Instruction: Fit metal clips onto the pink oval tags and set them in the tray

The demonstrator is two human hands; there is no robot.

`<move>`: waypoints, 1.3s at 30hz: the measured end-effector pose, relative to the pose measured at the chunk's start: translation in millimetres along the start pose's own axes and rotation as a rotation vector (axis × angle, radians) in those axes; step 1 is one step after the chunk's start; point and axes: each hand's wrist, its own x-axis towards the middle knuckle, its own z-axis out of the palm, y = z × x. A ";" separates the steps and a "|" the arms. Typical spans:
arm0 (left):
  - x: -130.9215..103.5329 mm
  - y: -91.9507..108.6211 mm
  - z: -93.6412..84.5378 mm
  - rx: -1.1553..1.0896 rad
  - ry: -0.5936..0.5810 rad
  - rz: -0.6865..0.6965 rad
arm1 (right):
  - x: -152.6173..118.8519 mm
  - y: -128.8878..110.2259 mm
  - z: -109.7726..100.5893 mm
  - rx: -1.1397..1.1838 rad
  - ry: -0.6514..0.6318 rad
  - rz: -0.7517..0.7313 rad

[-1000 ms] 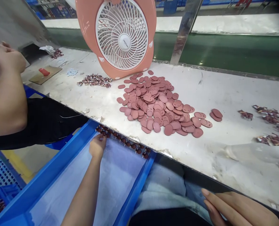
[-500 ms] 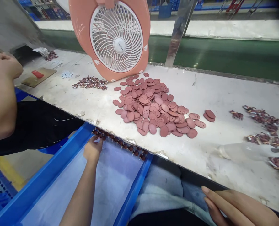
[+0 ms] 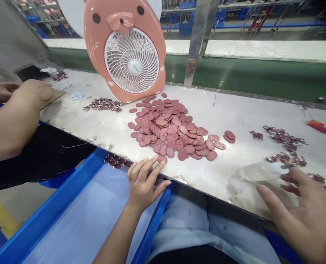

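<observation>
My left hand hovers over the table's front edge, fingers spread and nothing in it. Its fingertips are nearest to a reddish-pink oval disc at the near side of a large pile of such discs, some with small holes. Beneath that hand, a row of small dark brown pieces lies along the far end of a blue tray. On the right, my right hand is open, thumb and fingers apart, beside a blurred translucent squeeze bottle; whether they touch is unclear.
A pink animal-shaped fan stands behind the pile. Small brown stringy pieces lie in a left heap and a right heap. A red-and-yellow packet is at far right. Another person's hands are at the left.
My left hand has moved right from the tray's far left corner and spread its fingers. My right hand has come up over the table to the bottle. The view has shifted.
</observation>
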 end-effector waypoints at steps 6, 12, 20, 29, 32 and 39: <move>-2.9 15.3 -9.7 -0.251 0.023 -0.035 | 16.6 -25.9 9.3 0.085 -0.031 0.165; 24.7 87.3 -32.5 -0.677 -0.020 -0.591 | -2.4 -54.0 5.1 0.635 -0.097 0.200; 31.9 144.7 -36.4 -1.578 -0.219 -1.421 | -33.3 -110.2 9.7 1.015 -0.500 0.393; 11.2 140.1 -16.6 -2.007 -0.469 -1.143 | -39.7 -94.2 -2.6 1.110 -0.729 0.496; 7.6 140.3 -13.8 -2.020 -0.362 -1.248 | -41.7 -89.0 -8.1 1.002 -0.669 0.436; 5.2 135.7 -19.7 -2.034 -0.244 -1.427 | -47.3 -48.5 -44.9 0.399 -0.230 0.090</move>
